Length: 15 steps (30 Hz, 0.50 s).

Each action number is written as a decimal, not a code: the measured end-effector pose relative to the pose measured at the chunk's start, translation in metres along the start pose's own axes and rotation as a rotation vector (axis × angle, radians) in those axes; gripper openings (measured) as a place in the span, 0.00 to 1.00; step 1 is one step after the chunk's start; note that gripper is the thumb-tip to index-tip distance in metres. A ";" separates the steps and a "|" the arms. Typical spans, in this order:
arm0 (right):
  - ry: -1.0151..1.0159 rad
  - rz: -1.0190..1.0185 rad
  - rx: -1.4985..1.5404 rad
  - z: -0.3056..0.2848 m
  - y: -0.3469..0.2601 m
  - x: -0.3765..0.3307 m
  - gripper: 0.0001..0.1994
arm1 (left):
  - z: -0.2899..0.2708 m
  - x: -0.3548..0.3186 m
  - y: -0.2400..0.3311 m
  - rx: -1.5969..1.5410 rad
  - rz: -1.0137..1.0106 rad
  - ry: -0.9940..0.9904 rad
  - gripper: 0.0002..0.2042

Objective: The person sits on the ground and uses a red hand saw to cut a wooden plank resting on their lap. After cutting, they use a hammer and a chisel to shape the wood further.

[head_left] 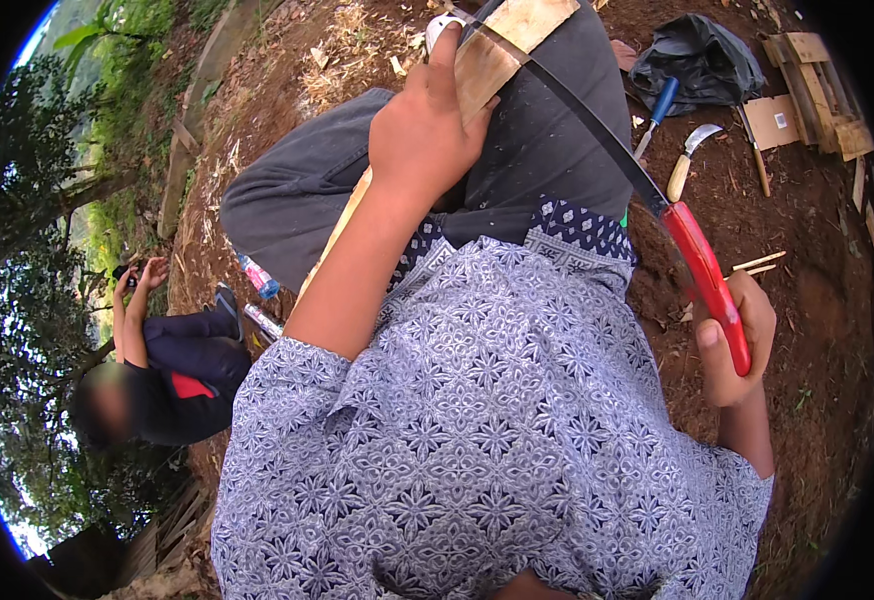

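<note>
My right hand (742,335) is closed around the red handle of a pruning saw (695,255). The saw's long, slightly curved dark blade (587,118) runs up and left and lies across a pale wooden plank (485,75) near its far end. My left hand (419,140) grips that plank over my lap, index finger stretched forward and thumb on the near side. Beside the index fingertip is a small white rounded object (441,32), partly hidden. The plank continues beneath my left forearm. Whether the teeth have cut into the wood cannot be made out.
On the brown soil at right lie a blue-handled chisel (663,102), a curved knife (692,150), a thin wooden-handled tool (757,155), a black plastic bag (697,65) and stacked wood (817,85). Another person (172,370) sits at left near a plastic bottle (258,277).
</note>
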State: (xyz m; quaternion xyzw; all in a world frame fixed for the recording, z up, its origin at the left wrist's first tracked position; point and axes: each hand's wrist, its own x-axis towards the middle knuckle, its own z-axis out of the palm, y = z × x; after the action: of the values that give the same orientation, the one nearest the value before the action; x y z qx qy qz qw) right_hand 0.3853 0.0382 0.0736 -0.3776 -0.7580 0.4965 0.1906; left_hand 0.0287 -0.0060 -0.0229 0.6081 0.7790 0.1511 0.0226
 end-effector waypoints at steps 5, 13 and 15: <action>-0.044 -0.062 0.143 0.021 -0.012 0.048 0.14 | -0.003 -0.001 0.004 0.001 -0.030 -0.018 0.45; -0.033 -0.145 0.179 0.061 -0.027 0.115 0.14 | 0.000 -0.002 0.006 0.010 -0.068 -0.016 0.38; -0.026 -0.129 0.190 0.066 -0.027 0.125 0.14 | 0.000 -0.002 0.005 0.007 -0.073 -0.025 0.36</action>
State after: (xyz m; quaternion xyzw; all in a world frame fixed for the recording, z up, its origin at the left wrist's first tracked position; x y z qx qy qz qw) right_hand 0.2513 0.0877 0.0583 -0.3020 -0.7325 0.5577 0.2474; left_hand 0.0340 -0.0064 -0.0218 0.5811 0.8010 0.1397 0.0355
